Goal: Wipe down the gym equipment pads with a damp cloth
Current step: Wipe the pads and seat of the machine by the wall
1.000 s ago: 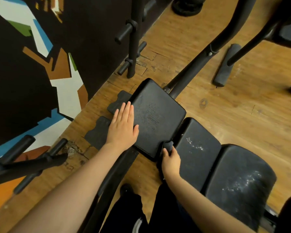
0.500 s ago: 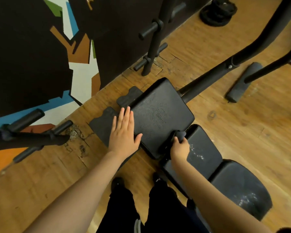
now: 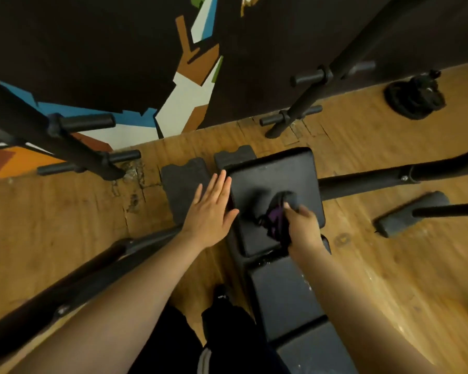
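Presently, the right hand (image 3: 303, 228) is clenched around a dark cloth (image 3: 277, 214) with purple showing in its folds, and presses it onto the top of the end pad (image 3: 270, 176) of a black padded bench. The cloth sits on the pad's right half; part of it is bunched under the fingers and blurred, so its full outline cannot be made out. The left hand (image 3: 210, 211) lies flat with fingers straight and close together, holding nothing — it rests against the left edge of the same pad, thumb touching the pad's surface. Nearer the person, in line with the end pad, come a second pad (image 3: 281, 295) and a third pad (image 3: 308, 354), the second bearing pale scuff marks along its right edge. Two dark rubber mats (image 3: 183, 184) lie on the wooden floor (image 3: 65, 225) just left of the end pad. A black frame tube (image 3: 376, 180) runs from under the pad toward the right. Black rack posts with short pegs (image 3: 81, 122) stand left and at the rear, before a wall (image 3: 187, 90) painted with coloured angular shapes. Weight plates (image 3: 414, 99) lie on the floor at the far right — well apart from the bench.
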The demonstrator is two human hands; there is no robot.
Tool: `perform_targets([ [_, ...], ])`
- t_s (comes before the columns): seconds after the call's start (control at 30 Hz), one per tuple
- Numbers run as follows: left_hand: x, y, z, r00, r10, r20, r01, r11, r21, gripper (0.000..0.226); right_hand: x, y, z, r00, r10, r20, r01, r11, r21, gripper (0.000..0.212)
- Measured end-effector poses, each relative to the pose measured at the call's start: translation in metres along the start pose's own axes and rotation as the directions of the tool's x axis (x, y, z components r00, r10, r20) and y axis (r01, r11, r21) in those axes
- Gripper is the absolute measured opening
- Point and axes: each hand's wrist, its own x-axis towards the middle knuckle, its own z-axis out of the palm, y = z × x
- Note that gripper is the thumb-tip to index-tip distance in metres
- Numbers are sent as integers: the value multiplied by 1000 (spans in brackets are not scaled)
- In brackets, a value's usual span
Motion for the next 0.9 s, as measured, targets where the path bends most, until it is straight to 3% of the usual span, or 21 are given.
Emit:
perform_targets([
  [0.03,-3,1,1,1000,-15,18,15,1000,-5,73,4,-15,11,976,-215,14,215,969,-123,13],
  [0.07,-5,1,2,999,-30,29,30,1000,-8,76,10,-29,23,907,-413,85,421,871,-254,15],
  [0.13,-8,-2,5,997,-57,47,58,998,-22,84,33,-51,47,691,-617,377,716,513,-473,39],
  [0.17,-11,-4,6,996,-72,55,74,996,-39,88,46,-57,60,605,-584,541,783,314,-536,46],
  [0.23,-19,-11,11,991,-110,69,116,990,-81,95,63,-55,79,516,-386,765,821,-32,-570,50],
  [0.3,-28,-18,14,984,-154,89,163,980,-110,100,73,-39,86,372,-301,878,817,-344,-464,50],
  [0.33,-32,-21,15,982,-166,94,177,978,-112,102,72,-33,85,302,-301,905,791,-451,-414,50],
  [0.43,-41,-33,13,982,-166,91,175,980,-99,106,58,-16,66,210,-186,960,750,-599,-280,54],
  [0.53,-44,-42,9,989,-133,68,139,985,-99,108,36,14,43,293,147,945,700,-706,-107,58],
  [0.6,-45,-45,8,992,-112,51,115,990,-79,109,29,21,38,365,243,899,670,-739,-72,59],
  [0.63,-45,-46,8,993,-103,55,106,992,-67,109,32,18,40,353,253,901,661,-749,-49,58],
  [0.73,-46,-45,10,992,-88,88,92,995,-41,107,52,-3,64,221,136,966,586,-810,-20,51],
  [0.83,-48,-41,14,989,-105,101,109,993,-38,106,56,-19,87,294,-113,949,581,-768,-271,42],
  [0.9,-50,-39,13,989,-93,113,97,995,-36,106,53,-4,79,352,-117,929,563,-767,-309,51],
])
